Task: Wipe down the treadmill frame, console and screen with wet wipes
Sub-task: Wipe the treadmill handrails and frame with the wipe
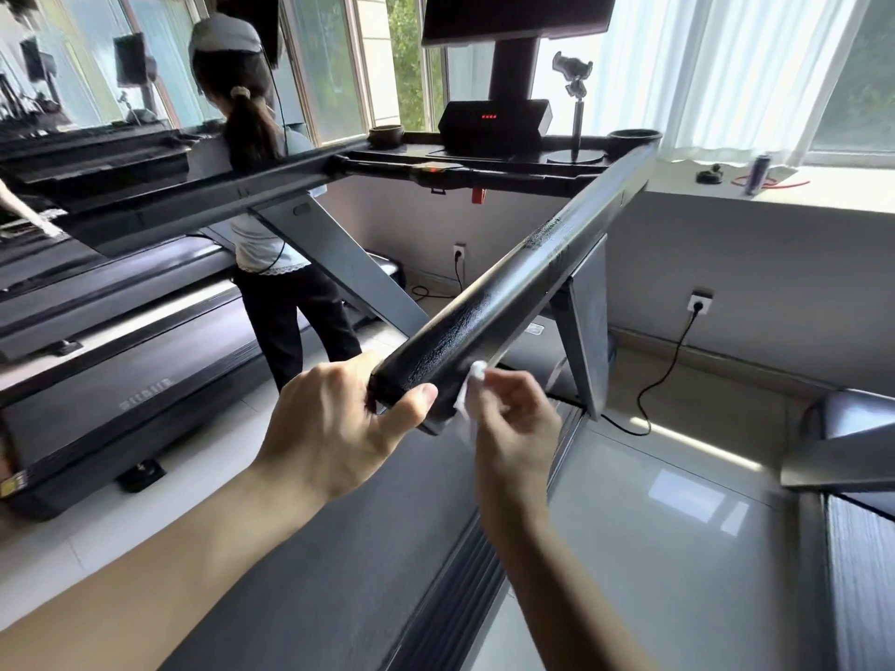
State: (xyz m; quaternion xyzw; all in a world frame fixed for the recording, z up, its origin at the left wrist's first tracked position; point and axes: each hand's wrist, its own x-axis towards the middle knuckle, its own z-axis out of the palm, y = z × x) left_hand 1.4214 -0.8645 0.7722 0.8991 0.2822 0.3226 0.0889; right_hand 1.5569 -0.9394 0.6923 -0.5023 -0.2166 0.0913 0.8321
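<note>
Two hands were at the near end of the treadmill's right handrail (523,283), a black padded bar that ran from the foreground up to the console deck. The left hand (334,423) gripped the bar's very end, its fingers curled round the far side and mostly out of sight, the thumb lying along the near face. The right hand (513,418) sat just beside it on the bar's right flank, its fingers pinching a small, crumpled white wet wipe (472,385) that touched the rail close to its end. The padding near the hands looked glossy (whether from moisture or only from window light could not be told).

Farther off, the left handrail (218,191) met the same crossbar. A red safety key (478,195) hung below it, and the console (494,121) showed red digits beneath the dark screen (513,14) on its post. A phone holder (574,79) stood on a stalk to the console's right, near a round cup holder (634,135). The belt (339,549) lay under both forearms.

To the left, by the neighbouring treadmill (145,370), another person (261,186) stood facing away. A cable ran from a wall socket (701,302) across the tiled floor, and a can (760,171) stood on the windowsill (833,191) under white curtains.
</note>
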